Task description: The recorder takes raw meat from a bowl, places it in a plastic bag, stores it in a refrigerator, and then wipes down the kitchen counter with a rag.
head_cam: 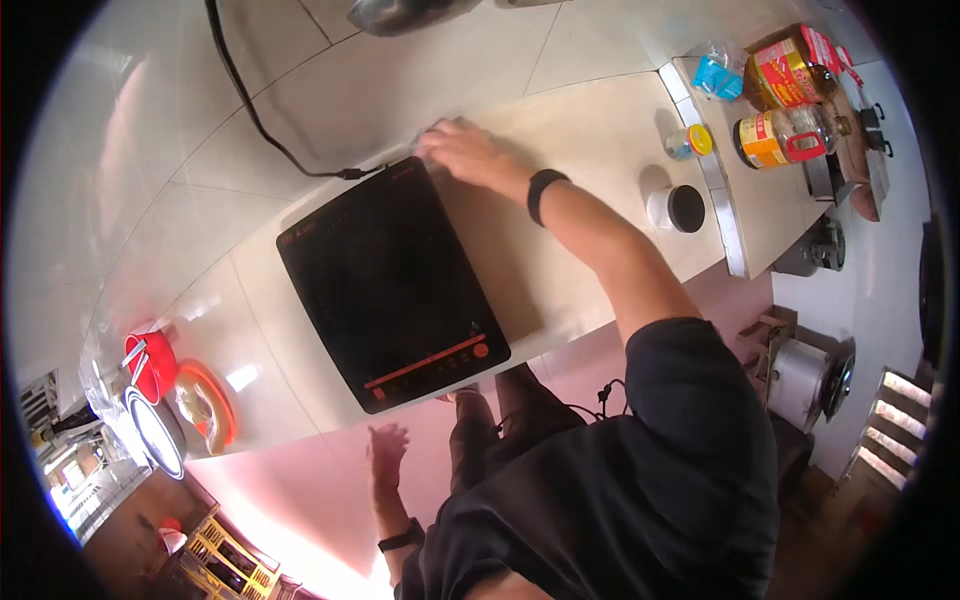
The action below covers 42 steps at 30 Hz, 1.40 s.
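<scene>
A black induction cooktop lies on the light tiled counter, its control strip towards my body. A black power cord meets its back edge. My right hand, blurred and with a black band at the wrist, reaches to the counter just beside the cooktop's back right corner. Something pale may be under its fingers, but the blur hides what. My left hand hangs in front of the counter's near edge with its fingers apart, holding nothing, also with a black band at the wrist.
At right stand a white jar with a black lid, a small yellow-lidded jar and, on a raised ledge, oil bottles. At left are a red container, a white basin and an orange plate. A metal pan shows at top.
</scene>
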Each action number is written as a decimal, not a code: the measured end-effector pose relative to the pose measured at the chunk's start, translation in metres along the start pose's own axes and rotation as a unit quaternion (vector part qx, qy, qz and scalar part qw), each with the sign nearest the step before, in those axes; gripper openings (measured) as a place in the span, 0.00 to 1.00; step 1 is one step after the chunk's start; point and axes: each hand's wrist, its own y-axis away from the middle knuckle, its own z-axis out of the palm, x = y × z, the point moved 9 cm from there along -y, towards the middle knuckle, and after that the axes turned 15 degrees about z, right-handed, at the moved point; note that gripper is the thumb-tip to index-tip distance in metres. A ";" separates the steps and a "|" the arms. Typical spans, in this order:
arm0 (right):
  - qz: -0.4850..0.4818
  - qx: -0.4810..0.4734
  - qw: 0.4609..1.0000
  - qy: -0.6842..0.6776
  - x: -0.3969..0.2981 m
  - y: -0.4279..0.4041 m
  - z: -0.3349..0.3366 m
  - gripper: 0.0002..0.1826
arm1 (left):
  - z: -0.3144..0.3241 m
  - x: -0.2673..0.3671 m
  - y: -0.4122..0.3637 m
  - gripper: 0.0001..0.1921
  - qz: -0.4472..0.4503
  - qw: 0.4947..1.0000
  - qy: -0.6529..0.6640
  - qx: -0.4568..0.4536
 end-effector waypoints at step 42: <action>-0.136 -0.001 0.978 -0.157 -0.119 -0.066 0.040 0.17 | -0.052 0.047 -0.023 0.28 0.167 0.919 0.331 0.138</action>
